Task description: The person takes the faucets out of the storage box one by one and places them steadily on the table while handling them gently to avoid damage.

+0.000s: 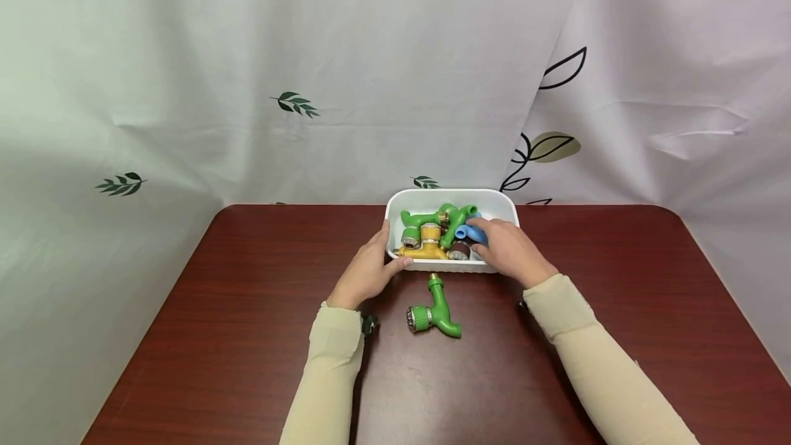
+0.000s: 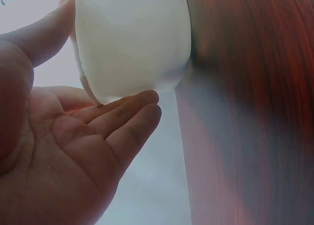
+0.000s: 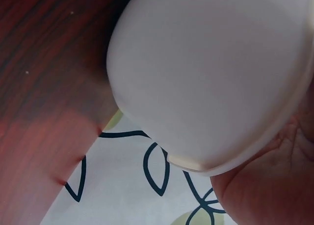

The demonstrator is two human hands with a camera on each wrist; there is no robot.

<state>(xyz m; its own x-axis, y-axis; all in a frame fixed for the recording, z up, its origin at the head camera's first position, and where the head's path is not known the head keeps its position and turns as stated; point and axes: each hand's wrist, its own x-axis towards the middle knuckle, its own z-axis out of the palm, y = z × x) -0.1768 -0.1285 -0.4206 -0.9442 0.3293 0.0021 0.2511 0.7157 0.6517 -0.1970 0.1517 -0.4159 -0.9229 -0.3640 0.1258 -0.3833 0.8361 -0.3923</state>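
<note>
A white plastic basket-like tub [image 1: 439, 266] at the table's back edge holds several plastic water taps. Among them are a yellow tap [image 1: 426, 250], green taps [image 1: 458, 218] and a blue tap [image 1: 474, 233]. My left hand [image 1: 366, 271] rests against the tub's left side, fingers fairly straight, thumb by the front rim. Reaching over the right side, my right hand [image 1: 511, 250] has thumb and fingers about the blue tap; its fingertips are out of sight in the right wrist view. A separate green tap [image 1: 440, 314] lies on the table in front of the tub.
The dark reddish wooden table [image 1: 247, 335] extends to both sides and toward me. Behind it hangs a pale curtain [image 1: 346, 88] with leaf prints, close to the tub's back. A dark brown tap knob [image 1: 459, 250] sits near the tub's front wall.
</note>
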